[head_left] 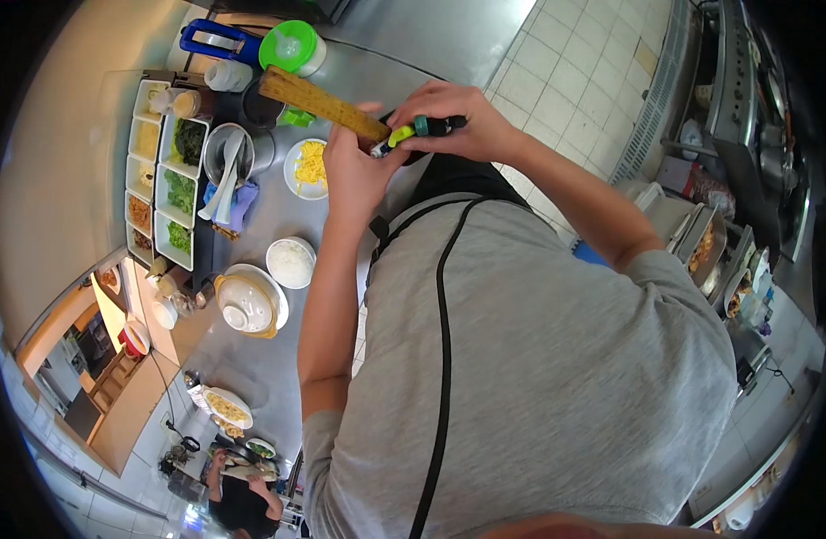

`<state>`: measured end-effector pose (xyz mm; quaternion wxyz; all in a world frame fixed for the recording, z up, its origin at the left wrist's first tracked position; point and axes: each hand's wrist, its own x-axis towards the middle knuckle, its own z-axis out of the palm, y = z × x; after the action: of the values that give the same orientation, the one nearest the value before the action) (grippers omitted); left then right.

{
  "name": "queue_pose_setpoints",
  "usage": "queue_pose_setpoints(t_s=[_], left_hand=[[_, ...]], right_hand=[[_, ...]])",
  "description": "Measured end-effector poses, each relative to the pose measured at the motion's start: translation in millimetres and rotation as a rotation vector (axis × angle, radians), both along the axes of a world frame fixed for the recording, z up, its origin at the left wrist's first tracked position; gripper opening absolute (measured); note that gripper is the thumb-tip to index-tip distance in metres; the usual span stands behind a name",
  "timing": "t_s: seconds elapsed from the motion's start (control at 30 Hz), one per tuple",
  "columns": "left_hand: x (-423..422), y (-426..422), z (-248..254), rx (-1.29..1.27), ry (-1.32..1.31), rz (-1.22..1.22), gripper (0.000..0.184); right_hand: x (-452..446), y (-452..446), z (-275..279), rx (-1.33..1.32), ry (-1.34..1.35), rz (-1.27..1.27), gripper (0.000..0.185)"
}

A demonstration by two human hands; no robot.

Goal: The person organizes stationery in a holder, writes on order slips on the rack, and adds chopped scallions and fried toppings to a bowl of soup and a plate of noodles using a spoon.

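My left hand [364, 171] is closed at the near end of a flat yellow-brown bar [319, 101], which slants up and left over the counter. Pinched in my right hand [471, 117] is a small black and green object [431, 127] with a bright yellow-green part. Both hands are close together in front of my waist, and what lies between them is partly hidden by the fingers. Left of my left hand, a white plate [292, 171] holds yellow shreds [311, 165]. A bowl of white rice [291, 263] stands beside my left forearm.
Along the counter [274, 377] are ingredient trays [173, 216], a metal pot [217, 153] with white utensils, a green-lidded tub [288, 47] and a lidded casserole [244, 304]. Another person [242, 503] is at the far lower left. A stove [732, 117] stands at the right.
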<state>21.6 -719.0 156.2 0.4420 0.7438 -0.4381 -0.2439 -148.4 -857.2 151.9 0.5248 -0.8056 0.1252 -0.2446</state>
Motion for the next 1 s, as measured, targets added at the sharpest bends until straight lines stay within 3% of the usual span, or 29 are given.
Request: queue_pose_setpoints(t_s=[0.07, 0.2, 0.27, 0.47, 0.6, 0.67, 1.0], left_hand=[[3, 2, -13, -0.002, 0.138, -0.07, 0.049], [1, 8, -13, -0.093, 0.168, -0.079, 0.045], [3, 10, -15, -0.264, 0.121, -0.077, 0.039], [1, 15, -1, -0.281, -0.008, -0.107, 0.035], [-2, 14, 13, -0.266, 0.078, -0.053, 0.036], [0, 13, 19, -0.284, 0.188, -0.056, 0.038], [5, 23, 11, -0.32, 0.251, -0.042, 0.042]], right_hand=[[-1, -7, 2, -0.02, -0.008, -0.01, 0.031], [-7, -12, 10, 0.099, -0.008, -0.066, 0.027], [-11, -12, 15, 0.234, -0.064, -0.093, 0.022], [-14, -15, 15, 0.457, -0.042, -0.137, 0.019], [-13, -23, 14, 0.458, -0.036, -0.135, 0.019], [-14, -28, 10, 0.455, -0.058, -0.141, 0.028], [-17, -30, 14, 0.463, -0.089, -0.137, 0.019]])
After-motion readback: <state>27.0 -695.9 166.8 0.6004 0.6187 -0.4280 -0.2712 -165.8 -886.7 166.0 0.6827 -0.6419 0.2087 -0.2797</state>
